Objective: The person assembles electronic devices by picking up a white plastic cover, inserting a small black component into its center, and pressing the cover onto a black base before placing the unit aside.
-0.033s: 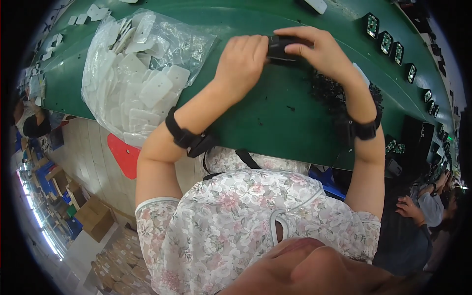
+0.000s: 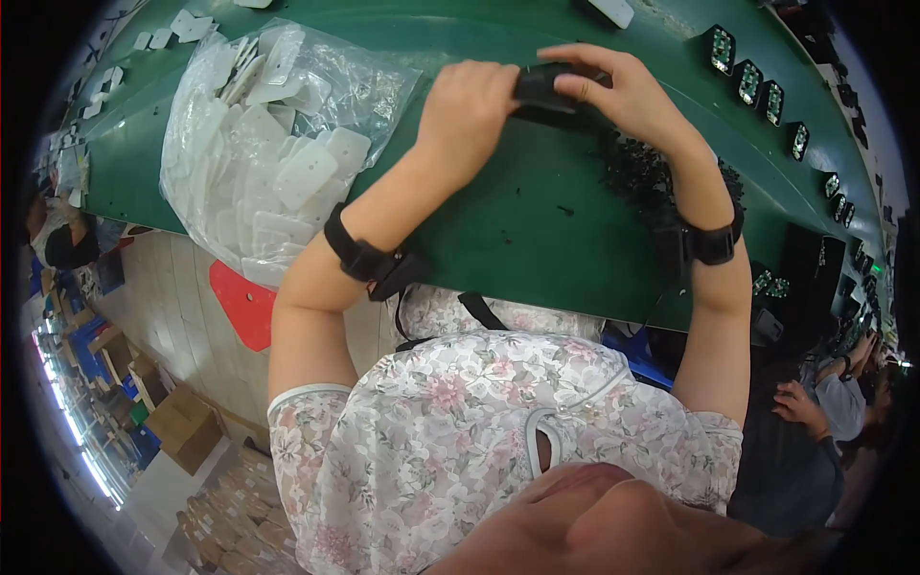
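A black plastic housing (image 2: 548, 88) is held between my two hands over the green table (image 2: 517, 254), tilted slightly. My left hand (image 2: 467, 117) is closed round its left end with the fingers curled over. From the right, my right hand (image 2: 634, 101) grips it, thumb on the near face and fingers along the far edge. The housing's underside is hidden. Below my right forearm lies a heap of small black pieces (image 2: 634, 177). A few black bits (image 2: 565, 210) are scattered on the table nearer to me.
Left of my arms lies a clear plastic bag (image 2: 388, 72) full of white rounded plates (image 2: 307, 177). Several black housings with green circuit boards (image 2: 750, 83) line the right side. A white-topped piece (image 2: 613, 11) lies at the far edge. Another person's hand (image 2: 800, 407) is at the lower right.
My hands have shifted slightly away from me, and the left one a little to the left. The black housing has tipped, its right end now lower.
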The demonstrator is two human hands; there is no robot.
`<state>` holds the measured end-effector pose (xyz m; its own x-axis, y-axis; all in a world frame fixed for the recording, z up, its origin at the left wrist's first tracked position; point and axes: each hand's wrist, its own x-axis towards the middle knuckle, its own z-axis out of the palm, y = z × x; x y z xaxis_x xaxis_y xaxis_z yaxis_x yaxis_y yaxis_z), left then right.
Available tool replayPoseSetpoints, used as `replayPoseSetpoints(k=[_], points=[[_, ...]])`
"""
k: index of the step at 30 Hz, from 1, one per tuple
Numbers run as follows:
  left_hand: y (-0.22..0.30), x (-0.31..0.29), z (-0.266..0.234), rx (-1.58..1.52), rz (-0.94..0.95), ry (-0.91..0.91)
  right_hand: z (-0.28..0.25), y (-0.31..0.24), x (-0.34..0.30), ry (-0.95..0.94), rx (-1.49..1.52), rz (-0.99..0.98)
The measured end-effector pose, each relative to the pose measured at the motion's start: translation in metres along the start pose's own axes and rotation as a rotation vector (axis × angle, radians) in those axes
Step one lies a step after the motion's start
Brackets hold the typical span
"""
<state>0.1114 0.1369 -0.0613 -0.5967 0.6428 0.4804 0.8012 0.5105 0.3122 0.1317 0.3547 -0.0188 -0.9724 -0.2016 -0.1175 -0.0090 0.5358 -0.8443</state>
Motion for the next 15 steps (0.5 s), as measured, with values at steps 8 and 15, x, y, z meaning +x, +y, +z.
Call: replayPoseSetpoints(k=[8, 15], points=[[0.009, 0.006, -0.008, -0.654, -0.482, -0.046, 0.013, -0.003, -0.019, 0.069, 0.182, -0.063], [0.031, 0.007, -0.017, -1.258, -0.688, 0.008, 0.029, -0.027, -0.03, 0.361, 0.462, -0.13]])
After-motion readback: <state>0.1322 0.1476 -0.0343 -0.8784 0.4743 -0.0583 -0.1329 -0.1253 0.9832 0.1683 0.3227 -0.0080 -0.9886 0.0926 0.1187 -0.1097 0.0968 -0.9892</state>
